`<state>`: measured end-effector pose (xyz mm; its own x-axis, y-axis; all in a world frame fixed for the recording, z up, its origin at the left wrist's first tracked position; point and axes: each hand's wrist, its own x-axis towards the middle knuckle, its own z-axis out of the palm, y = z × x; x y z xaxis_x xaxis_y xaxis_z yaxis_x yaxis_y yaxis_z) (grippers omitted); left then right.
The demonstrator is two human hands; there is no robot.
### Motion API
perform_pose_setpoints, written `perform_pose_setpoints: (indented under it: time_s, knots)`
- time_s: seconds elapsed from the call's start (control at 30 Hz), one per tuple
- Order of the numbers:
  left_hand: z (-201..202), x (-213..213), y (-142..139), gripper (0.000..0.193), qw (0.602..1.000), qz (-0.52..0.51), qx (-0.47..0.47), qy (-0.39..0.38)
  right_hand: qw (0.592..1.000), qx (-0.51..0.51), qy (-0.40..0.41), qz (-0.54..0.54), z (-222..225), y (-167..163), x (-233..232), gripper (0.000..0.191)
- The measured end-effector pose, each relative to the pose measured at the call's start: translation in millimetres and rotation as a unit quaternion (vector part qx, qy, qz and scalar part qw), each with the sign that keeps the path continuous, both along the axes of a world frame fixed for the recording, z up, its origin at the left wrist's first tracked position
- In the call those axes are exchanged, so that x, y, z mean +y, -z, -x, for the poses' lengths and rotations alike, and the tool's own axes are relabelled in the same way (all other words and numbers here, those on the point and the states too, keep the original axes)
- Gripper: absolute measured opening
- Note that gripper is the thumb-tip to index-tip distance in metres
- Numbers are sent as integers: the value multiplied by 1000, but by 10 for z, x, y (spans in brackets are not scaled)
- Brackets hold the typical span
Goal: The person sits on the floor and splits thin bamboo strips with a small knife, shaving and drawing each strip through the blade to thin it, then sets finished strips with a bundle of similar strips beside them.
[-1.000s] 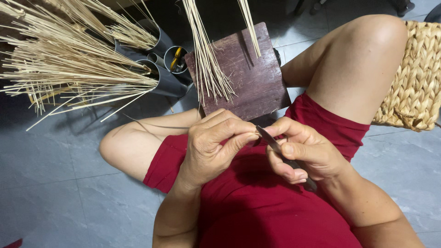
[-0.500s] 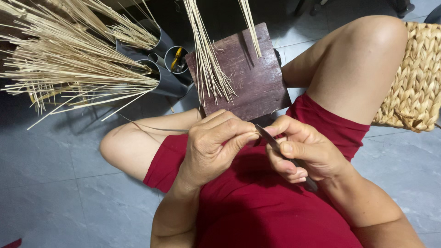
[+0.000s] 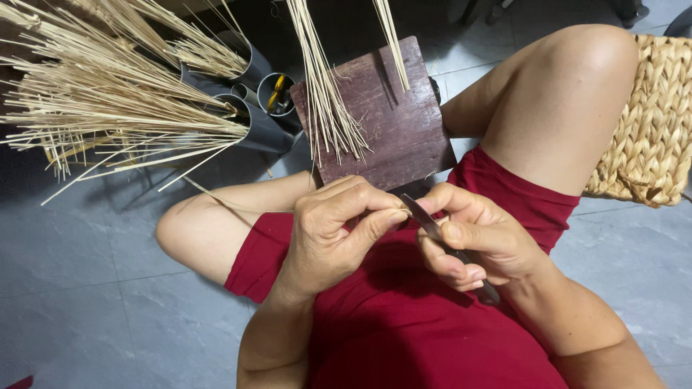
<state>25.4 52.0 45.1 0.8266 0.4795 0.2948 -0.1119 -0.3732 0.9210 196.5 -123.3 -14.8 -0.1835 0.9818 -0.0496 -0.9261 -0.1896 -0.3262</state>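
— Starting with the largest items: what surrounds your working position?

— Grey tiled floor [image 3: 86,288] lies below me. A woven seat [image 3: 656,122] is at my right knee. Big sheaves of pale splints [image 3: 108,108] stand in dark metal tubes [image 3: 252,126] at upper left. A dark wooden block [image 3: 389,122] lies ahead between my knees, with a smaller bundle of strips [image 3: 324,94] draped over it.

— Hand status?

— My left hand [image 3: 339,230] is closed: thumb and forefinger pinch one thin splint [image 3: 238,212], which trails left across my thigh. My right hand [image 3: 476,241] is wrapped shut around a small knife [image 3: 432,227], its handle end showing below my palm.

— Blade position?

— Its tip meets the pinched splint just beside my left thumb, above my red shorts [image 3: 432,317].
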Motion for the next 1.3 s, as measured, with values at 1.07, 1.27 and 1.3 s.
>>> perform_pose_setpoints:
  time_s: [1.07,1.27,1.3]
  knots:
    - [2,13,-4,6,999,-37,10,-3,999,-5,0,43,30,-37,30,25]
    - [-4,12,-5,5,999,-36,20,-6,999,-6,-1,47,29,-55,62,24]
    - [-5,13,-5,5,999,-35,17,-5,999,-5,-1,47,29,-58,66,24]
